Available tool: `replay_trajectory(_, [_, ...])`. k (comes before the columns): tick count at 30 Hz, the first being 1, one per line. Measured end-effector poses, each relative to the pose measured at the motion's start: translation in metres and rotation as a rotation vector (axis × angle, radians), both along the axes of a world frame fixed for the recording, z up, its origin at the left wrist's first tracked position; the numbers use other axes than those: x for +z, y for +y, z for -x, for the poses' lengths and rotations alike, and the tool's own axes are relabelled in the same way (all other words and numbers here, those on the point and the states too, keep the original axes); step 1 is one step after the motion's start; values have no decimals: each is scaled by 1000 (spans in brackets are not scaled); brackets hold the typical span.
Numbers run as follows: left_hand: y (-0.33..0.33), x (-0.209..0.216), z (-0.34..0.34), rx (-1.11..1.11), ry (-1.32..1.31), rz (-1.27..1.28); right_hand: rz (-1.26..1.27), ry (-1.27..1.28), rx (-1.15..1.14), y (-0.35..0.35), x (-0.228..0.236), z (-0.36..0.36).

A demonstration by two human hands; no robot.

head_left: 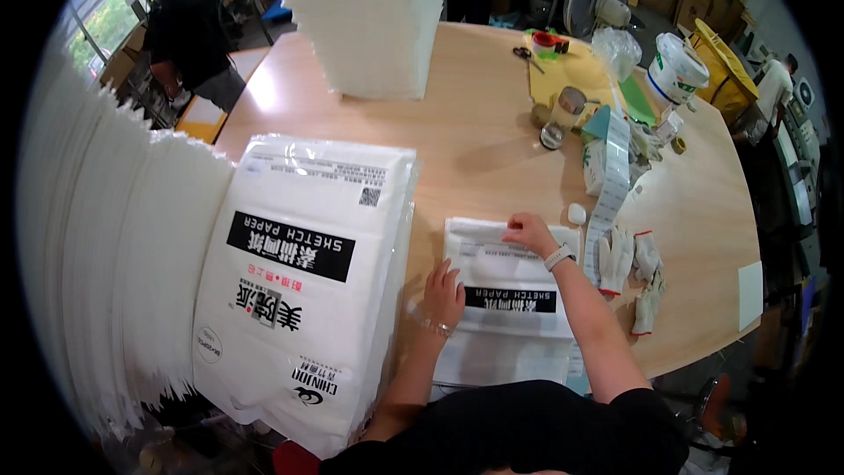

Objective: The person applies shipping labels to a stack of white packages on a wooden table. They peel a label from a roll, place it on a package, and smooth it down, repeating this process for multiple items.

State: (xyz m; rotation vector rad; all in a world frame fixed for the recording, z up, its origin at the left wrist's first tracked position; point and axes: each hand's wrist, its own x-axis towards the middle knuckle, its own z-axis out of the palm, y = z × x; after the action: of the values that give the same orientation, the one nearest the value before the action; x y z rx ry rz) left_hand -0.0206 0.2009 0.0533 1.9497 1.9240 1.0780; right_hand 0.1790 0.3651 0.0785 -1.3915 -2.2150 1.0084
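Observation:
A flat white plastic bag of sketch paper [510,301] with a black printed band lies on the table in front of me. My left hand [445,295] rests along its left edge, fingers stretched out and slightly apart. Over the bag's far part is my right hand [530,233], its fingers curled and pressed together; whatever they pinch is too small to make out. A watch with a pale band sits on my right wrist, a bracelet on my left. Close by on the left stands a tall stack of larger wrapped sketch paper packs [303,255].
White paper stacks [114,255] rise at far left, another paper stack [365,18] at the back. On the right lie a label strip [608,180], work gloves [618,259], jars [563,119], scissors [527,57], tape [547,44] and a white bucket [677,70]. A person [198,35] stands far left.

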Motion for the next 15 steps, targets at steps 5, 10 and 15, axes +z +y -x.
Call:
replay_trajectory(5, [-26,4,8,36,-211,24,-13,175,-18,-9,8,1])
replay_trajectory(10, [-49,4,12,74,-156,11,-556,56,113,-26,26,2])
replay_trajectory(15, [-60,20,13,82,-109,-21,-990,53,14,-67,58,6])
